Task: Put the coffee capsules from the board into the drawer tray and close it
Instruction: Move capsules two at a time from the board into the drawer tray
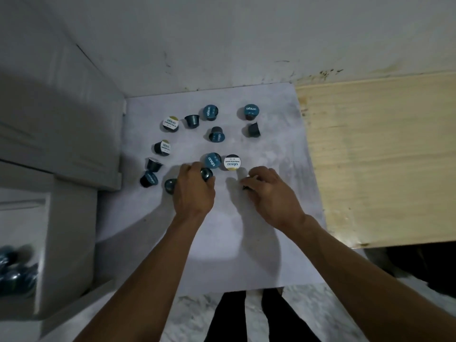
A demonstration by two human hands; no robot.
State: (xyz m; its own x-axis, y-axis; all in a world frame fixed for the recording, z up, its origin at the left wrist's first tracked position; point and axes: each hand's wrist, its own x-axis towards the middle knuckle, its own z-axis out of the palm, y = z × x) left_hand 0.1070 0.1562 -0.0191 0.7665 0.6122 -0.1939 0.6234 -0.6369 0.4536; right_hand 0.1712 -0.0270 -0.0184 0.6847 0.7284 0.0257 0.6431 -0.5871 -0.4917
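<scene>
Several small, light, stiff capsules (214,134) lie on the board (222,243); left hand (193,191) fingers clutch one (206,174) by its sides, right hand (269,193) curls over another.

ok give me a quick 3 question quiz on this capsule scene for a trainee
1. True or false: the left hand is closed around capsules.
2. Where do capsules already lie in the drawer tray? A) lower left B) upper right C) centre
3. Fill in: the white-lidded capsule stands just beyond the ____ hand, beside a blue-lidded capsule.

Key: 1 true; 2 A; 3 right
</scene>
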